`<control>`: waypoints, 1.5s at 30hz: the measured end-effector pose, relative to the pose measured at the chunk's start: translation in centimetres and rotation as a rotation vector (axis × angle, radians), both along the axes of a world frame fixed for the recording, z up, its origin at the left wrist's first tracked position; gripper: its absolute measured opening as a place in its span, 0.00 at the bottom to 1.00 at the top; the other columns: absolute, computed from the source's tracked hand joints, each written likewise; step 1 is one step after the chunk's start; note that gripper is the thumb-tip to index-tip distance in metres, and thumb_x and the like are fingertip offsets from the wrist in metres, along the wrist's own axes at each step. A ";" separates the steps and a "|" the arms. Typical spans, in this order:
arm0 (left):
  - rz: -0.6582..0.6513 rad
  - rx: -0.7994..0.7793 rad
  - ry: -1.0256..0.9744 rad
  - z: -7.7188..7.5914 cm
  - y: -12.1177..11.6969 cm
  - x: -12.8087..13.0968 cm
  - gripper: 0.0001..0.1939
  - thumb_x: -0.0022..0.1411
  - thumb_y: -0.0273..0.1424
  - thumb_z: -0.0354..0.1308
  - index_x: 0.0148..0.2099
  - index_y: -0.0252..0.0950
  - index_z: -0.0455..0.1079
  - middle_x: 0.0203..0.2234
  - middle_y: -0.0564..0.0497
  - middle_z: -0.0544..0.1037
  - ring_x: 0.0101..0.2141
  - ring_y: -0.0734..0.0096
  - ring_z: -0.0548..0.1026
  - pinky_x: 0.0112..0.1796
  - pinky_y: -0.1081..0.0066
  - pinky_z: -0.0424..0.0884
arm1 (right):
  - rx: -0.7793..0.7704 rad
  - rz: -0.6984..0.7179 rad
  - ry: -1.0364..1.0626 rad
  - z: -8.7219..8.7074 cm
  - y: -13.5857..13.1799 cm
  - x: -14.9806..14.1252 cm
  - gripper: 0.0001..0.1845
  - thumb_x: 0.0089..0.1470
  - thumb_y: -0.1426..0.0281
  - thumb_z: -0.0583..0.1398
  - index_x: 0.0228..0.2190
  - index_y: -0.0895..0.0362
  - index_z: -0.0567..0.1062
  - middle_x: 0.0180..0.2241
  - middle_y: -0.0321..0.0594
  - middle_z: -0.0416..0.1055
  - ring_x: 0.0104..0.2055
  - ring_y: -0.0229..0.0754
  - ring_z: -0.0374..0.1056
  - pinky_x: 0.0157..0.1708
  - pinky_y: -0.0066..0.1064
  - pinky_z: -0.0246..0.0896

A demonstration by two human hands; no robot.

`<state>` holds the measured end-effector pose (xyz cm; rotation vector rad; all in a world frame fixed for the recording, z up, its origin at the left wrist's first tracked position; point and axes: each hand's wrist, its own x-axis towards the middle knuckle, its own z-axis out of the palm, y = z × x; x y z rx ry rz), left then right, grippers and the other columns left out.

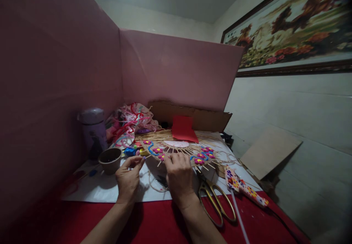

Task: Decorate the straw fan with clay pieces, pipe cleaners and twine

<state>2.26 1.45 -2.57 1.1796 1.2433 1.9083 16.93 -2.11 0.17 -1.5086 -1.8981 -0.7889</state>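
Note:
A fan-shaped craft piece of thin wooden sticks [178, 150], with pink flowers and blue curls stuck on it, lies on white paper [90, 189]. My right hand [179, 174] rests on its near edge, fingers curled down on the sticks. My left hand [128, 178] hovers just left of the piece with thumb and fingers pinched together; what they hold is too small to make out.
Gold-handled scissors [216, 201] and a flower-patterned glue gun [243, 187] lie right of my hands. A small brown cup [110, 159] and a lilac flask [92, 130] stand on the left. Pink ribbons [134, 121], red paper [183, 128] and cardboard [209, 117] sit behind. Pink boards wall the table.

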 end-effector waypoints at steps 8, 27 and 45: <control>0.018 0.022 0.019 0.0 0.0 0.0 0.12 0.41 0.36 0.66 0.27 0.33 0.74 0.19 0.54 0.72 0.23 0.73 0.67 0.26 0.74 0.64 | 0.036 -0.008 0.006 0.0 0.0 -0.1 0.08 0.55 0.76 0.54 0.33 0.56 0.74 0.29 0.43 0.67 0.34 0.44 0.58 0.36 0.37 0.49; 0.015 0.043 0.011 -0.1 0.0 0.0 0.12 0.41 0.36 0.67 0.27 0.33 0.74 0.18 0.54 0.72 0.23 0.74 0.67 0.25 0.75 0.63 | 0.041 0.002 -0.004 0.0 0.0 0.0 0.09 0.55 0.77 0.54 0.34 0.57 0.74 0.29 0.43 0.67 0.34 0.44 0.58 0.37 0.37 0.50; 0.001 0.018 -0.008 -0.2 0.1 0.0 0.12 0.41 0.36 0.67 0.27 0.33 0.74 0.19 0.54 0.71 0.23 0.74 0.67 0.26 0.75 0.62 | 0.024 -0.004 0.004 -0.1 0.1 0.0 0.09 0.54 0.76 0.55 0.34 0.56 0.74 0.29 0.42 0.68 0.35 0.45 0.58 0.37 0.37 0.49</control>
